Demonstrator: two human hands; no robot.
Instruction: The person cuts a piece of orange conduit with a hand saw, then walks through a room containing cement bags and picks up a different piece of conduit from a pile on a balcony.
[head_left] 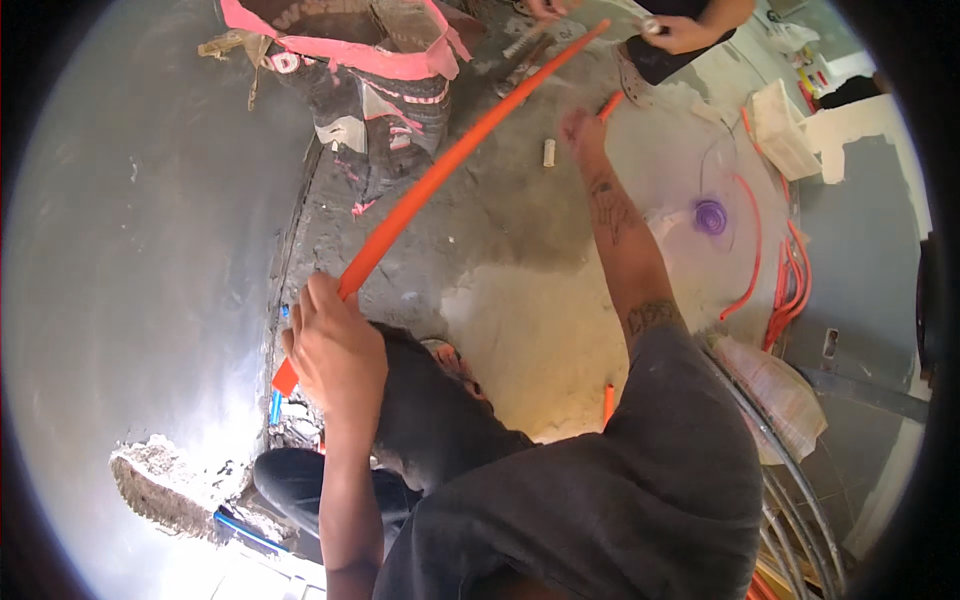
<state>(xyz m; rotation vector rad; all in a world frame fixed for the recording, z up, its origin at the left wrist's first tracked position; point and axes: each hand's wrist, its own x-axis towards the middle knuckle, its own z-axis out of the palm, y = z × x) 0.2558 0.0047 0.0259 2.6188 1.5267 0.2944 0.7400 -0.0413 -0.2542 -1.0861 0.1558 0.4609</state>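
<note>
My left hand [330, 345] grips a long orange pipe [465, 135] at its lower-left part, with a short end sticking out below the fingers. The pipe slants up to the top right, close to a co-worker's hands. My right hand [585, 135] is stretched forward beside a short orange piece [610, 104]; its fingers are smeared, so I cannot tell whether they hold it. A small pale cylinder [549, 152] lies on the floor to its left. The co-worker's right-side hand [675, 32] holds a small pale object [651, 26].
A black sack with pink edging [380, 110] stands top left beside a grey wall [130, 260]. At right are a white crate [780, 135], red tubing [790, 290], a purple coil [710, 216], a bag [775, 400] and bent conduits [820, 520]. Broken masonry [150, 480] is lower left.
</note>
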